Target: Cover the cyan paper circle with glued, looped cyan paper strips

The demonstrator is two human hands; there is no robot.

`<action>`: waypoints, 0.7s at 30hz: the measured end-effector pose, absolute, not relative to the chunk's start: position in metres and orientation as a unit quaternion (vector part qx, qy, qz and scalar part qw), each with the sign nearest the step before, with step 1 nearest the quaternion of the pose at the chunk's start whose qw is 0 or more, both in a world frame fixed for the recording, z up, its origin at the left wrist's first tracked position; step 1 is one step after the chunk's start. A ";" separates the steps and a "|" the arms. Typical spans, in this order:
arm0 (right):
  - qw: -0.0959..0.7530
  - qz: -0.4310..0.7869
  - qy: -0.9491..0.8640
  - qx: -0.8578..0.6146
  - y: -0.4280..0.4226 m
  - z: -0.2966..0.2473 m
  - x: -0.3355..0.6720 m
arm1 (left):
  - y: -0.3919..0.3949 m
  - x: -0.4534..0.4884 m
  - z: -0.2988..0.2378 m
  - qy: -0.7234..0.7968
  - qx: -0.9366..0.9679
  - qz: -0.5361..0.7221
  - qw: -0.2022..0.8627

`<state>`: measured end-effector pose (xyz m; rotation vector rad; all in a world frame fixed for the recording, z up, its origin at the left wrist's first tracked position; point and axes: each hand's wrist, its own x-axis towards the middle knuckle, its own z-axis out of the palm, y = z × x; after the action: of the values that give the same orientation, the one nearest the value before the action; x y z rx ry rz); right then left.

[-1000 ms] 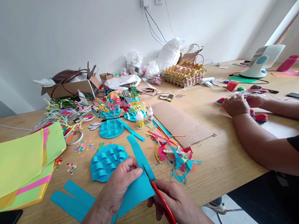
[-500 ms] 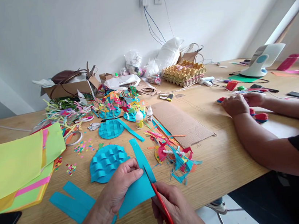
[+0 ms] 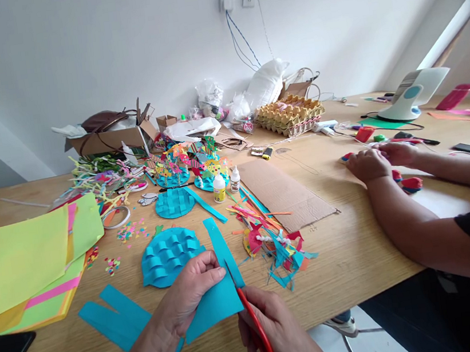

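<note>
In the head view, my left hand [image 3: 198, 287] pinches a sheet of blue paper [image 3: 218, 311] between thumb and fingers at 6 o'clock, above the near edge of the table [image 3: 329, 267], while my right hand [image 3: 271, 315] curls around red-handled scissors [image 3: 257, 329], their blades at the slit between sheet and strip. Around the sheet lie blue strips [image 3: 119, 318] at 9 o'clock, a woven disc [image 3: 170, 256] at 11, cardboard [image 3: 284, 192] at 1 and paper scraps [image 3: 282, 250] at 2, a co-worker's hand [image 3: 369, 167] well beyond.
</note>
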<state>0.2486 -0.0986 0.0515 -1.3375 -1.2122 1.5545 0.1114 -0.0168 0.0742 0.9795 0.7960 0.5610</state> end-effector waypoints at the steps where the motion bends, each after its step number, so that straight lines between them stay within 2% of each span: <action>1: 0.373 0.612 -0.468 -0.517 -0.098 0.053 0.249 | -0.017 0.112 0.074 0.366 0.450 0.259 0.772; 21: 0.417 0.596 -0.459 -0.510 -0.099 0.040 0.249 | -0.019 0.112 0.060 0.337 0.452 0.245 0.789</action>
<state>0.2489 -0.0988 0.0402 -1.2792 -1.1528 1.4962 0.1121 -0.0192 0.0605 0.9745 0.7251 0.5284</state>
